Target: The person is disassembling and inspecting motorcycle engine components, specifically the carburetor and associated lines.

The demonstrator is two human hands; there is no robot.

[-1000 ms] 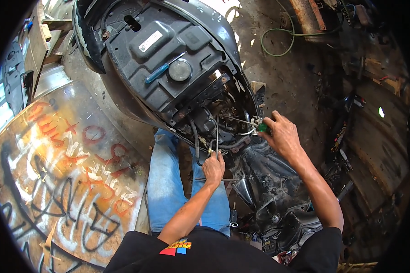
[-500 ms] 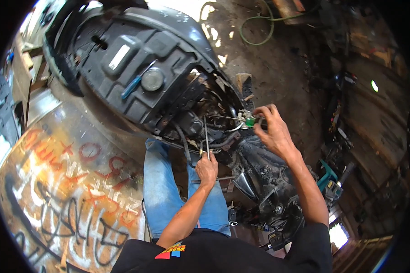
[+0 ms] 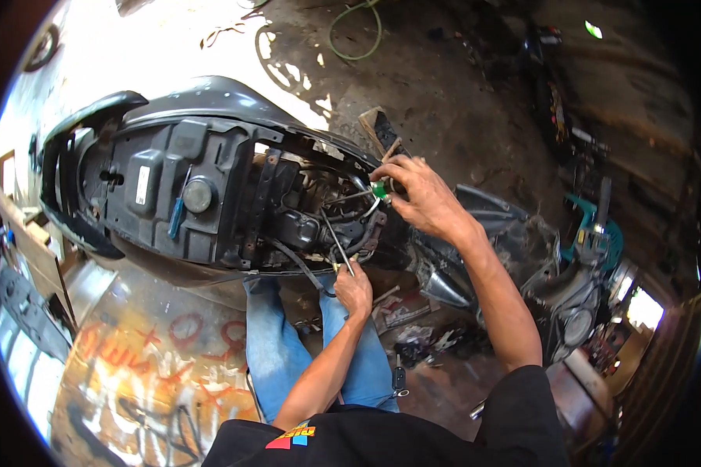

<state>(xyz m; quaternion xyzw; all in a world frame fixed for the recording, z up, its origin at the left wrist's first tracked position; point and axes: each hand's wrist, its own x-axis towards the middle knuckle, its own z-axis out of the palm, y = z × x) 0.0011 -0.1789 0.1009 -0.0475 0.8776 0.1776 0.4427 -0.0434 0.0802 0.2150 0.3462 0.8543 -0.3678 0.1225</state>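
Note:
My left hand [image 3: 354,291] is closed around a T-handle wrench, whose thin metal shaft [image 3: 336,240] slants up into the open engine bay [image 3: 308,206] of a motor scooter. Part of its crossbar shows beside my wrist. My right hand [image 3: 428,198] pinches the green handle of a screwdriver [image 3: 378,190] at the bay's right end. The screwdriver's slim shaft points left into the bay, and its tip is hard to make out among the hoses. A black hose [image 3: 292,258] curves out of the bay near my left hand.
On the scooter's black under-seat panel [image 3: 130,204] lies a blue-handled screwdriver [image 3: 177,216] beside a round cap [image 3: 199,196]. A painted board [image 3: 148,350] covers the lower left. A wooden block [image 3: 377,132] stands beyond the scooter. A green hose [image 3: 357,56] loops on the floor.
My view has shifted, so the scooter now lies more level and lower in the picture. Both hands keep their grips, the left on the wrench and the right on the green-handled screwdriver.

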